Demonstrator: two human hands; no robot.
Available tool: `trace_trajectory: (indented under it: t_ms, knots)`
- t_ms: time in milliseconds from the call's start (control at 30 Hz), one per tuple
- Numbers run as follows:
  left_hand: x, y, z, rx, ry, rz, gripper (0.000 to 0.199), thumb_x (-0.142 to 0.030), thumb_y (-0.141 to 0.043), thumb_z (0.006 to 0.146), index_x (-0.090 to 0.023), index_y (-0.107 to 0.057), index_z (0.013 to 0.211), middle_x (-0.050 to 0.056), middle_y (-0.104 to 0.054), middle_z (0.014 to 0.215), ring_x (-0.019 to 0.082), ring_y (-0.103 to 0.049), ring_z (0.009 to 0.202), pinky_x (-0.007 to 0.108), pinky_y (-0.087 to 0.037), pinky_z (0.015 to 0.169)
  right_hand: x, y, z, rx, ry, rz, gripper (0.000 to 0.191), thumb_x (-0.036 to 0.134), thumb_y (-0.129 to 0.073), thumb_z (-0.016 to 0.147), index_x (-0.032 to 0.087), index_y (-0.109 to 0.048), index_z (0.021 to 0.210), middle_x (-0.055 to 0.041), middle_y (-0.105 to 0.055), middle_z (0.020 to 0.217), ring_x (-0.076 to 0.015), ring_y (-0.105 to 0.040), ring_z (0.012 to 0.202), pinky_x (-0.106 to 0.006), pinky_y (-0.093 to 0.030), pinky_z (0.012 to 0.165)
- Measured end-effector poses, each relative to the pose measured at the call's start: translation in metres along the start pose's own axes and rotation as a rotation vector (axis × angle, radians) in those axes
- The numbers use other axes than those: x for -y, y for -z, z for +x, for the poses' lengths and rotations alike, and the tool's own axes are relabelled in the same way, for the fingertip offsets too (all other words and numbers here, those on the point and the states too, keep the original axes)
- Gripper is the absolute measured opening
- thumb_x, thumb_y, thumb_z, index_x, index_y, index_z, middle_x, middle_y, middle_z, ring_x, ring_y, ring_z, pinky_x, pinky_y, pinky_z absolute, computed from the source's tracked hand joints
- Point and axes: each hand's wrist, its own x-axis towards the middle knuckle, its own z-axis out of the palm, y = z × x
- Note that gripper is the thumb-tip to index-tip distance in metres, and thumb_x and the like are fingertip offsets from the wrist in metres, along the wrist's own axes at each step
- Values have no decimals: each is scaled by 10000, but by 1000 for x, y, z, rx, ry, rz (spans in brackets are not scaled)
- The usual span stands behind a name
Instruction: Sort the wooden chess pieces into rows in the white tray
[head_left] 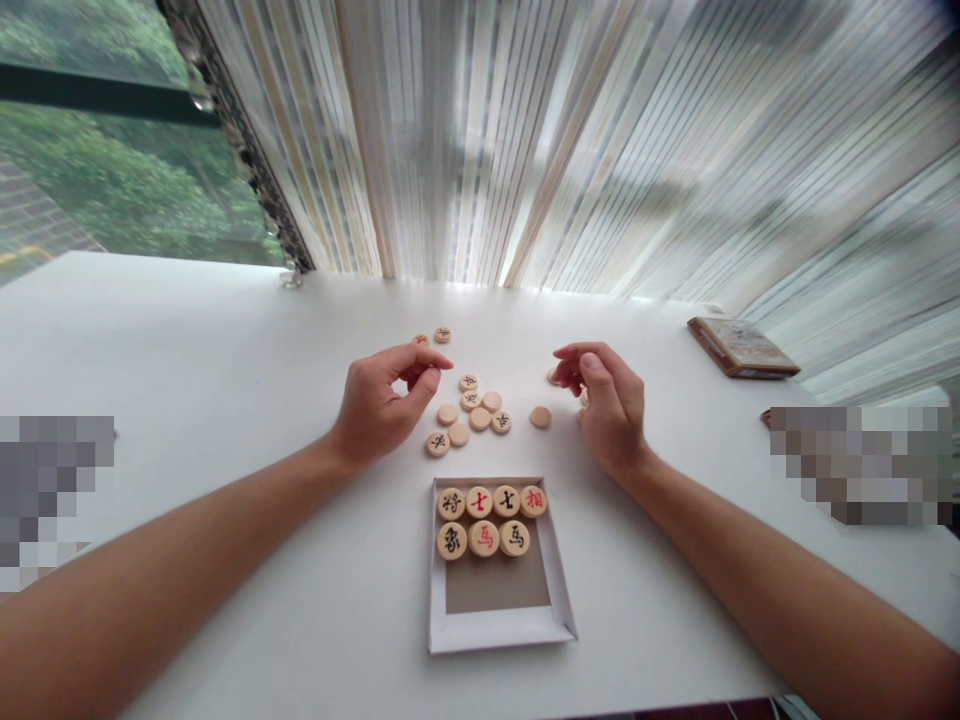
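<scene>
My left hand (386, 400) hovers left of the loose Chinese chess pieces (480, 418). Its index finger is stretched out and the thumb lies close to it; no piece shows between them. Across from it, my right hand (613, 405) is loosely curled, fingers and thumb apart, with nothing visible in its grasp. Pieces partly hidden by that hand lie under and beside its fingers. Nearer to me stands a shallow white box (510, 630). Inside, two rows of chess pieces (484, 538) with red and black characters line its far part.
Two chess pieces, one a black-marked piece (442, 335), lie beyond my left hand. A brown-edged flat box (742, 348) rests at the right of the white table (187, 330). Striped curtains (480, 140) hang along the back, beside a window at the left.
</scene>
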Motion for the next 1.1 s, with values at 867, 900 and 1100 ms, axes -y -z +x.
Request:
trace_trajectory:
  t_ms: [867,900,1100]
  knots:
    - [1,0,3,-48,101,-111,193,-264,-655,906,-158,-814,935,74,-812,896,174,-723,742,275,-572,681,13,-2,-1,432,485,-449,291,83,-566,962,220,-775,1110,-117,-769,1029,-267,-709,948,-447,-596,833]
    - [2,0,3,-47,101,-112,194,-264,-655,907,-157,-814,936,73,-811,892,175,-725,741,275,-572,681,13,-1,-1,458,494,-450,285,88,-579,955,219,-775,1115,-118,-768,1038,-270,-710,953,-454,-596,842]
    - [5,-1,3,-56,112,-137,197,-265,-654,912,-160,-814,958,72,-812,904,179,-740,765,264,-571,680,14,0,-1,607,481,-521,424,52,-552,957,245,-738,1286,-128,-747,1185,-294,-684,1061,-478,-598,891]
